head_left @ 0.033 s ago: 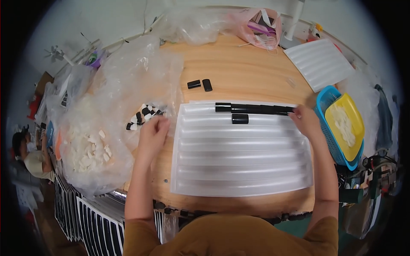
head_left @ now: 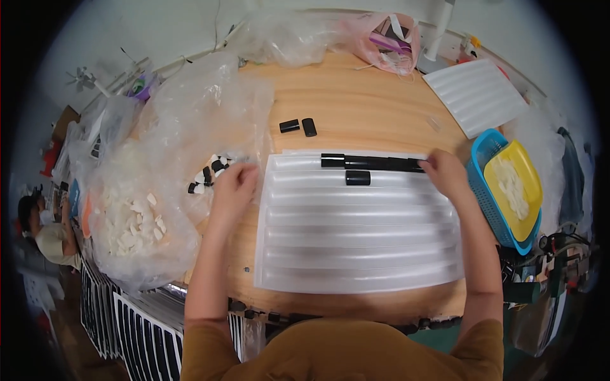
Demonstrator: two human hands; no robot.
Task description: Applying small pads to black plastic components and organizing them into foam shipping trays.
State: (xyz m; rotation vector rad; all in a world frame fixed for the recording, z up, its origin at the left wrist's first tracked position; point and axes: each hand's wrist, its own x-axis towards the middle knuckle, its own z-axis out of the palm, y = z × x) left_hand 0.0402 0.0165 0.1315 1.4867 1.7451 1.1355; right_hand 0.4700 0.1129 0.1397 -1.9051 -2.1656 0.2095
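A white ribbed plastic tray lies before me on the table. Along its far groove runs a row of short black tubes laid end to end. One more black tube rests just below that row. My right hand is closed on the tube at the row's right end, its fingertips pinched together. Left of the tray, my left hand is closed with the fingers curled; what it may hold is hidden. Right beside it is a heap of small black and white caps on clear plastic.
Two loose black tubes lie beyond the tray. A bag of white pieces sits at left. At right stand a blue basket with a yellow one in it, and another ribbed tray. A co-worker is far left.
My right hand has slid left along the row, and the row's visible right end lies further left. My left hand has moved slightly right and away from me.
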